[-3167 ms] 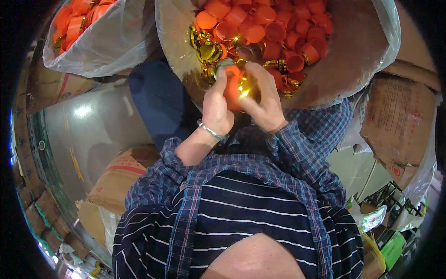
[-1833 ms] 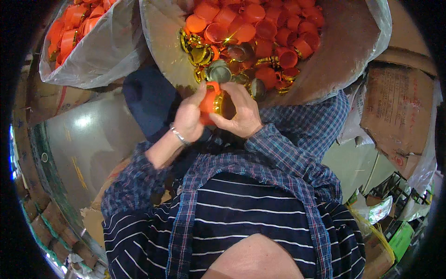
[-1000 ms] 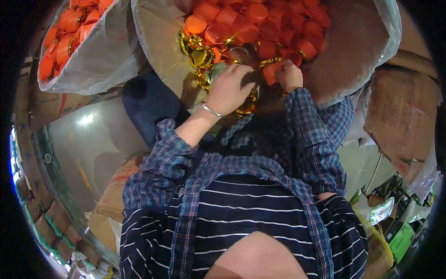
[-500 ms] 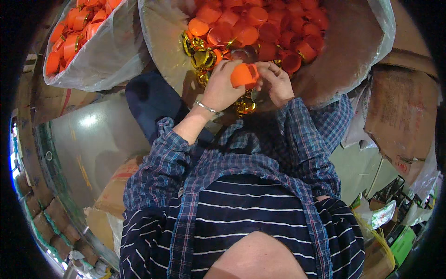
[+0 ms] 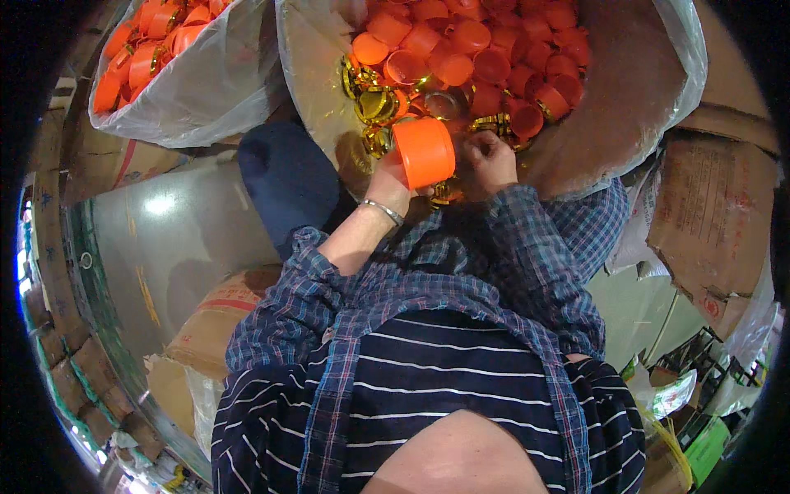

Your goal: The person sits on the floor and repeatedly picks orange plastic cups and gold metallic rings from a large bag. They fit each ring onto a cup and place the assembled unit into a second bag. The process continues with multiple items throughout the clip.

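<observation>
My left hand point(image 5: 388, 183) is closed round an orange plastic cup point(image 5: 424, 154), tilted on its side over the near rim of a large lined bag point(image 5: 625, 107). Just right of the cup is my right hand point(image 5: 495, 165), its fingers curled together at the tips. Whether it pinches anything small cannot be made out. Beyond both hands, a heap of orange cups point(image 5: 471, 37) fills the bag. Shiny gold rings point(image 5: 374, 105) lie along the heap's left and near side, and a few gold pieces point(image 5: 492, 123) lie just past my right fingertips.
At the upper left stands a second plastic-lined bag point(image 5: 210, 90) of orange cups with gold bands. A brown cardboard sheet point(image 5: 712, 222) leans at the right. A taped carton point(image 5: 218, 321) sits left of my elbow, near a grey floor point(image 5: 177, 230).
The orange cup has turned and come up closer in my left hand. My right hand has drawn away from the cup, its fingers now curled beside it. The view has shifted slightly.
</observation>
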`<act>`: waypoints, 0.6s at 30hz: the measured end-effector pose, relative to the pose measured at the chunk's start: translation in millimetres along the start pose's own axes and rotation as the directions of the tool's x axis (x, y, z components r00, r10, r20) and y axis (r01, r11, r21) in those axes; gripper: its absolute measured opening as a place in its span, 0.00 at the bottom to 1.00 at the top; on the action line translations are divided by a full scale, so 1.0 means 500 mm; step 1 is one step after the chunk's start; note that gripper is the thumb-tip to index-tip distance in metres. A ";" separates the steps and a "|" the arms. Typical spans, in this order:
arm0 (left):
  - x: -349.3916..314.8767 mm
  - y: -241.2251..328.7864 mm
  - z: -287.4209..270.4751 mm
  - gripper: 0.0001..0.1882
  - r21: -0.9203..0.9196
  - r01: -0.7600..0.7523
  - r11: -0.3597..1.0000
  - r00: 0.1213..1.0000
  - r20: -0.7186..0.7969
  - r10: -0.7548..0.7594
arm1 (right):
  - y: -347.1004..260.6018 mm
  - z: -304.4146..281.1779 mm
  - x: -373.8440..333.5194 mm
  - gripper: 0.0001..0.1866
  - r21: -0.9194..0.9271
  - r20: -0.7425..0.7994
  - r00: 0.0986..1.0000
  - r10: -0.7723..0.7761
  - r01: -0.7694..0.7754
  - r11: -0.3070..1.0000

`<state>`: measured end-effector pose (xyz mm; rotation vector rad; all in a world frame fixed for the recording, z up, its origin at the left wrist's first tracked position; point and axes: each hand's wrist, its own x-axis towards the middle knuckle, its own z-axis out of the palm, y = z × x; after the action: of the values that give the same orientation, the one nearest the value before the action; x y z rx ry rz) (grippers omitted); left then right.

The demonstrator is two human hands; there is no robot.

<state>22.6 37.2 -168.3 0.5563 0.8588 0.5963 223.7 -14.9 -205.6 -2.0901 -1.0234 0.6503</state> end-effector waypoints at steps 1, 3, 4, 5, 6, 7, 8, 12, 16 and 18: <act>-0.004 0.000 0.006 0.16 0.057 0.010 0.998 1.000 0.021 -0.012 | -0.031 -0.026 -0.012 0.09 0.382 0.140 0.990 0.034 -0.086 0.920; -0.012 0.007 0.021 0.16 0.011 0.010 1.000 0.994 0.111 -0.011 | -0.094 -0.054 -0.054 0.11 0.479 0.159 0.983 -0.094 0.007 0.878; -0.019 0.011 0.030 0.16 -0.013 0.023 1.000 0.988 0.154 -0.021 | -0.124 -0.058 -0.082 0.16 0.565 0.135 0.973 -0.189 0.081 0.821; -0.028 0.016 0.039 0.16 0.044 0.010 0.999 0.980 0.197 -0.019 | -0.151 -0.057 -0.102 0.18 0.589 0.105 0.983 -0.150 0.060 0.806; -0.040 0.020 0.048 0.17 0.100 -0.008 0.995 0.971 0.238 -0.016 | -0.174 -0.058 -0.115 0.20 0.646 0.060 0.979 -0.194 0.110 0.755; -0.054 0.024 0.056 0.17 0.156 -0.029 0.987 0.962 0.273 -0.015 | -0.192 -0.065 -0.124 0.20 0.637 0.043 0.982 -0.183 0.114 0.762; -0.069 0.028 0.064 0.17 0.211 -0.052 0.976 0.952 0.304 -0.015 | -0.206 -0.069 -0.133 0.23 0.650 -0.012 0.956 -0.293 0.230 0.725; -0.110 0.040 0.082 0.17 0.016 0.010 1.000 0.916 0.400 -0.015 | -0.235 -0.092 -0.143 0.39 0.368 0.045 0.847 -0.529 0.479 0.797; -0.120 0.048 0.080 0.18 0.146 -0.134 0.980 0.914 0.400 0.065 | -0.248 -0.099 -0.162 0.36 0.445 0.065 0.821 -0.567 0.484 0.753; -0.114 0.051 0.076 0.19 0.289 -0.452 0.844 0.827 0.490 0.275 | -0.251 -0.102 -0.169 0.35 0.382 0.028 0.797 -0.603 0.549 0.744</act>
<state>17.9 8.6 -101.1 1.2029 0.4373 0.6214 153.4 -48.8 -66.3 -1.3097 -1.4355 0.6142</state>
